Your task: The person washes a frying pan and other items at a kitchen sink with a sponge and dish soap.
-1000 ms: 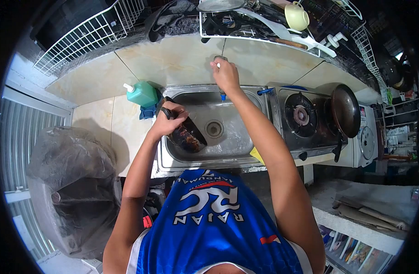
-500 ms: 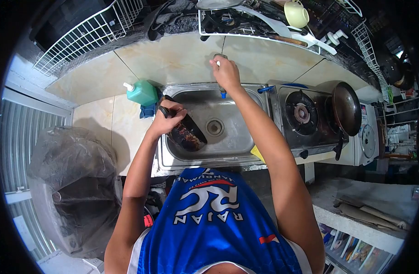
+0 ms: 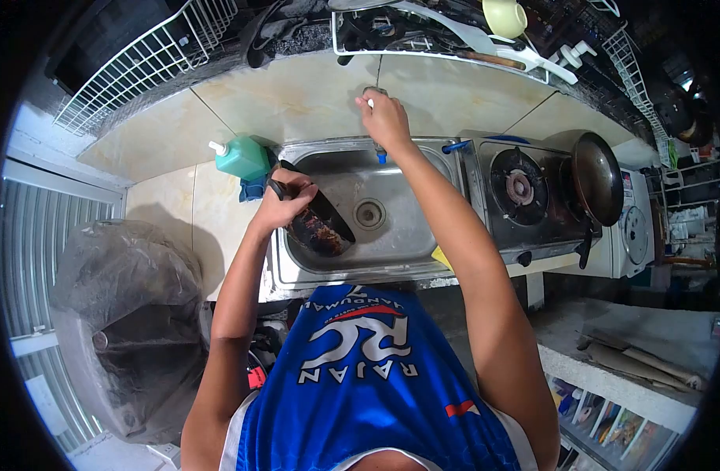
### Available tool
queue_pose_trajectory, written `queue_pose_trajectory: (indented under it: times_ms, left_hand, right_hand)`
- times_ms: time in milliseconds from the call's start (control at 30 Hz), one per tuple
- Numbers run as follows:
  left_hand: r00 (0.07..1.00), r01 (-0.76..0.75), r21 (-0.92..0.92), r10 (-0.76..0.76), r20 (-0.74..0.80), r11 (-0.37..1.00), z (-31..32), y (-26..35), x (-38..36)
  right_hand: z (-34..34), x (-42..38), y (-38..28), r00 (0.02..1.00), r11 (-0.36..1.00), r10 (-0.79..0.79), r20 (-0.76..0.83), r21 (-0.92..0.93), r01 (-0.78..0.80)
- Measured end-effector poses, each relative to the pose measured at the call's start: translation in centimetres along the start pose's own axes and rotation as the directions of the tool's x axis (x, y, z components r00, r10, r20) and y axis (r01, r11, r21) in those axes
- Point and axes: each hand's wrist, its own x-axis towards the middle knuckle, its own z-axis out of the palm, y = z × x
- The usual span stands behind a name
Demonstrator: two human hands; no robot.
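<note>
My left hand [image 3: 288, 196] is closed round the black handle of a dark frying pan [image 3: 325, 228]. The pan stands tilted on its side in the left part of the steel sink [image 3: 407, 255], its visible surface blotched with reddish-brown marks. At the wall behind the sink, my right hand [image 3: 387, 122] grips the faucet [image 3: 382, 157], whose blue tip points down into the basin. Most of the faucet body is hidden by that hand. I can make out no water coming from the tip.
Left of the sink stands a green pump bottle [image 3: 243, 158] on a dark blue cloth. To the right is a gas stove [image 3: 520, 187] with another pan [image 3: 596, 184] leaning over it. A yellow cloth [image 3: 441, 257] lies at the sink's front edge. A utensil rack [image 3: 446, 53] hangs above.
The view has shifted very slightly. Both hands keep their holds on the pan and the faucet, with no other clear movement.
</note>
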Motion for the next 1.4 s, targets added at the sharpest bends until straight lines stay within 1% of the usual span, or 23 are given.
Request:
queue_pose_trajectory:
  times_ms: [67, 167, 233, 333, 467, 567, 633, 667, 733, 767, 800, 833, 867, 933, 1000, 1067, 1167, 1267, 1333, 1367, 1400]
  left_hand:
    - [1.0, 0.011, 0.0, -0.011, 0.003, 1.0, 0.0, 0.0, 0.0]
    - [1.0, -0.014, 0.029, 0.014, -0.002, 0.999, 0.1, -0.3, 0.1]
    - [0.995, -0.099, 0.039, 0.099, 0.005, 0.994, 0.2, -0.6, 0.2]
    - [0.993, -0.11, 0.04, 0.109, 0.035, 0.993, 0.1, -0.7, 0.3]
    - [0.996, -0.086, 0.039, 0.085, 0.027, 0.996, 0.4, -0.3, 0.3]
    - [0.994, -0.108, 0.032, 0.108, 0.017, 0.994, 0.5, -0.5, 0.5]
    - [0.992, -0.002, -0.011, 0.003, 0.127, 1.0, 0.2, -0.6, 0.8]
    - [0.992, -0.002, -0.006, 0.003, 0.127, 1.0, 0.6, -0.5, 1.0]
    - [0.99, -0.132, 0.091, 0.135, -0.03, 0.987, 2.7, 0.2, 1.7]
    - [0.991, -0.13, 0.095, 0.133, -0.025, 0.987, 3.4, 0.8, 2.3]
    - [0.988, -0.1, 0.1, 0.087, 0.127, 0.99, 3.9, 1.6, 3.3]
    - [0.96, -0.07, 0.109, 0.037, 0.278, 0.992, 4.5, 2.4, 4.0]
    - [0.957, -0.071, 0.114, 0.036, 0.287, 0.991, 5.1, 3.1, 4.5]
    - [0.91, -0.136, 0.122, 0.075, 0.408, 0.983, 5.9, 4.1, 5.6]
    - [0.897, -0.145, 0.115, 0.082, 0.435, 0.983, 6.3, 4.6, 6.3]
    - [0.884, -0.152, 0.104, 0.088, 0.46, 0.983, 6.9, 5.0, 6.6]
    - [0.895, -0.112, 0.087, 0.063, 0.441, 0.99, 7.6, 5.4, 6.5]
    - [0.918, -0.075, 0.103, 0.029, 0.395, 0.992, 7.5, 3.3, 6.2]
    - [0.983, -0.13, 0.091, 0.117, 0.141, 0.987, 7.3, 1.9, 5.6]
    - [0.984, -0.126, 0.091, 0.113, 0.136, 0.988, 6.6, 1.2, 5.5]
    - [0.976, -0.062, 0.15, 0.029, 0.214, 0.987, 5.7, 1.0, 5.7]
  right_hand:
    - [0.0, 0.0, -0.1, 1.0, 1.0, -0.003, -0.003, -0.007, 0.003]
    - [0.0, 0.0, -0.1, 1.0, 1.0, -0.01, -0.007, -0.016, 0.01]
    - [0.2, 0.1, 0.1, 1.0, 1.0, -0.01, -0.007, -0.017, 0.01]
    - [0.3, 0.1, 0.2, 0.999, 0.999, -0.036, -0.035, 0.006, 0.036]
    - [0.3, 0.1, 0.3, 0.998, 0.999, -0.05, -0.036, -0.02, 0.05]
    - [0.3, 0.1, 0.4, 0.997, 0.998, -0.066, -0.04, -0.009, 0.065]
    - [0.2, 0.2, 0.4, 0.997, 0.998, -0.068, -0.04, 0.0, 0.068]
    - [0.1, 0.2, 0.4, 0.998, 0.998, -0.067, -0.021, -0.012, 0.066]
    - [0.2, 0.3, 0.3, 0.998, 0.998, -0.062, -0.003, -0.016, 0.062]
    - [0.2, 0.3, 0.3, 0.998, 0.997, -0.07, -0.008, -0.022, 0.07]
    - [0.2, 0.2, 0.4, 0.997, 0.997, -0.075, -0.014, -0.03, 0.074]
    - [0.1, 0.0, 0.6, 0.998, 0.998, -0.066, -0.018, -0.026, 0.066]
    - [0.2, 0.0, 0.6, 0.997, 0.997, -0.076, -0.021, -0.026, 0.075]
    - [0.0, 0.2, 0.6, 0.996, 0.996, -0.083, -0.034, -0.022, 0.082]
    - [0.0, 0.3, 0.8, 0.997, 0.997, -0.081, 0.015, 0.001, 0.081]
    - [0.4, 0.4, 1.2, 0.996, 0.996, -0.086, 0.009, 0.011, 0.086]
    - [0.8, 0.6, 1.7, 0.995, 0.995, -0.098, 0.016, 0.016, 0.098]
    - [0.6, 0.7, 1.6, 0.995, 0.995, -0.096, 0.023, 0.03, 0.095]
    - [0.7, 0.8, 1.8, 0.995, 0.995, -0.092, 0.027, 0.046, 0.091]
    - [0.8, 0.9, 1.9, 0.994, 0.993, -0.106, 0.036, 0.05, 0.104]
    - [0.8, 1.0, 2.0, 0.992, 0.992, -0.12, 0.044, 0.053, 0.117]
